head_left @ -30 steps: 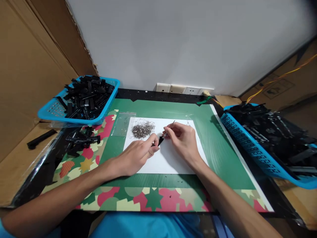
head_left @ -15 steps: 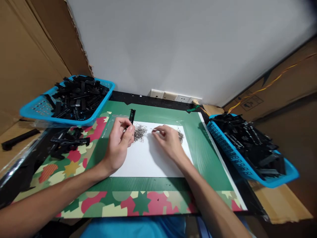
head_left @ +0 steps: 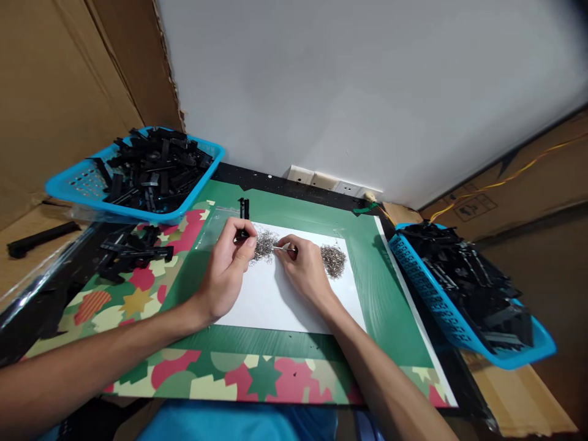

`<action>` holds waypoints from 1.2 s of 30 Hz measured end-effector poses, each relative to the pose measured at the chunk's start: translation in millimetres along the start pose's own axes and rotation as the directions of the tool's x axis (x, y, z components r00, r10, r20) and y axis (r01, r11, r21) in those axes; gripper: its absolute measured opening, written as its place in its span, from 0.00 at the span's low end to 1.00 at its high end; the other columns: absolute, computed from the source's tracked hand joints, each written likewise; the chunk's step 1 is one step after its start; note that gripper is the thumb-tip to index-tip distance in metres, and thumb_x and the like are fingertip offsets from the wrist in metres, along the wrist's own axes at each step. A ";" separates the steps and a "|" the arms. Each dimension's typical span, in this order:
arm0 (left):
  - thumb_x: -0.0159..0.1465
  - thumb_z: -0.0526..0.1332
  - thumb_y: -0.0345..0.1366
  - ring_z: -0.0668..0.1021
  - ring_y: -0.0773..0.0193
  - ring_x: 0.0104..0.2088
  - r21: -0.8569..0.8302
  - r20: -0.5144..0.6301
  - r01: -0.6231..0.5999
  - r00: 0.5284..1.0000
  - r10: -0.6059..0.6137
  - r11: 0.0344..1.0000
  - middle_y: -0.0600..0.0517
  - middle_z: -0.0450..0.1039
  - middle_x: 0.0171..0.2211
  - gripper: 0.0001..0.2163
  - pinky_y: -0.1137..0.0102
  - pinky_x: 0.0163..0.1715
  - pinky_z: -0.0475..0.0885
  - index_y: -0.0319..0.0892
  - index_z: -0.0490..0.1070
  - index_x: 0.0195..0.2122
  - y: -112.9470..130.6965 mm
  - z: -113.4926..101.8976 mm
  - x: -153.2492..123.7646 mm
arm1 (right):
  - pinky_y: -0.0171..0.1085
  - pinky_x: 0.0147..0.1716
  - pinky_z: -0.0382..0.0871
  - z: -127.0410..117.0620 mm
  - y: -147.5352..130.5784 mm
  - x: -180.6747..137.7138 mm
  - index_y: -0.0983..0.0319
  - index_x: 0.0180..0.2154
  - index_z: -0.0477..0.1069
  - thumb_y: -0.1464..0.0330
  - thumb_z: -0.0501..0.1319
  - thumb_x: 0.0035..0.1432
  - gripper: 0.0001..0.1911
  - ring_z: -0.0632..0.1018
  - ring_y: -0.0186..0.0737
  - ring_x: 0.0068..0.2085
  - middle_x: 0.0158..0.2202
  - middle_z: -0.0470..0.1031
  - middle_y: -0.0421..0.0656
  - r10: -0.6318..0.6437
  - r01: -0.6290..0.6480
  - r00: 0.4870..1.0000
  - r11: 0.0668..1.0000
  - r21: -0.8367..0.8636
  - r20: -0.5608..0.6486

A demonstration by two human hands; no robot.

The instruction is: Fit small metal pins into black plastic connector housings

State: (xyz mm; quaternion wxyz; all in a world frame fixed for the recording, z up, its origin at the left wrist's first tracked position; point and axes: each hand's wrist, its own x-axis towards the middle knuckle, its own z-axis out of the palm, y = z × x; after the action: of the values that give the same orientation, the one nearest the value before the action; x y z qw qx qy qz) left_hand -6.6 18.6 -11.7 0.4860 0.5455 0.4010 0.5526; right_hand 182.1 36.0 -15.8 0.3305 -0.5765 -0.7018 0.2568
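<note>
Where both hands met a second ago, they now stand apart, the left hand (head_left: 226, 263) gripping a black part (head_left: 244, 209) upright beside the metal pile (head_left: 263, 246), the right hand (head_left: 304, 263) pinching a thin rod (head_left: 285, 248) at its edge, apparently shifting work to the pile.

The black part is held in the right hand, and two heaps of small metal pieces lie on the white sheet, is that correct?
Not quite: in the head view, the left hand holds the black part; the right hand holds a thin metal rod instead. The two heaps of small metal pieces do lie on the white sheet.
</note>
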 end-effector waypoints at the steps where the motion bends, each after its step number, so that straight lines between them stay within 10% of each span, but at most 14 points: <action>1: 0.74 0.58 0.43 0.59 0.68 0.24 -0.004 0.006 0.010 1.000 -0.010 1.000 0.58 0.56 0.28 0.08 0.74 0.21 0.55 0.47 0.63 0.47 -1.0 -0.4 0.5 | 0.36 0.33 0.62 0.0 0.6 0.8 0.61 0.39 0.79 0.68 0.62 0.66 0.07 0.74 0.38 0.30 0.31 0.80 0.42 0.001 -0.001 1.000 1.000 0.001 0.007; 9: 0.74 0.58 0.43 0.58 0.68 0.23 0.033 0.021 0.038 0.999 -0.038 0.999 0.59 0.54 0.27 0.08 0.74 0.20 0.54 0.47 0.63 0.47 -2.3 -1.5 1.3 | 0.37 0.34 0.61 -14.4 9.1 -0.5 0.61 0.38 0.75 0.67 0.60 0.68 0.06 0.73 0.39 0.32 0.32 0.78 0.41 -0.010 0.008 0.998 0.999 0.039 0.059; 22: 0.75 0.58 0.46 0.63 0.67 0.26 0.151 0.171 0.081 0.980 -0.107 0.985 0.55 0.64 0.29 0.12 0.71 0.24 0.57 0.44 0.71 0.49 7.1 0.5 -1.1 | 0.38 0.34 0.66 -23.8 -15.2 -9.1 0.58 0.40 0.74 0.55 0.68 0.65 0.13 0.69 0.38 0.33 0.33 0.72 0.40 -0.028 -0.010 0.998 0.830 0.557 0.059; 36: 0.77 0.56 0.47 0.66 0.66 0.30 0.273 0.236 -0.019 0.971 -0.048 0.962 0.53 0.68 0.36 0.12 0.71 0.28 0.59 0.43 0.69 0.44 7.0 1.6 -2.7 | 0.39 0.34 0.65 -17.3 -19.5 -18.0 0.57 0.39 0.80 0.63 0.68 0.67 0.06 0.69 0.38 0.33 0.32 0.71 0.40 -0.153 0.145 0.988 0.888 0.436 -0.017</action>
State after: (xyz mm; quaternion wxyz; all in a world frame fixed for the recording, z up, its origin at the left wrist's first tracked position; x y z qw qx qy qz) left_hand -5.9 14.4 -5.3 0.4551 0.6673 0.4155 0.4183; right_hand 184.8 14.0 6.8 0.4636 -0.4300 -0.6716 0.3863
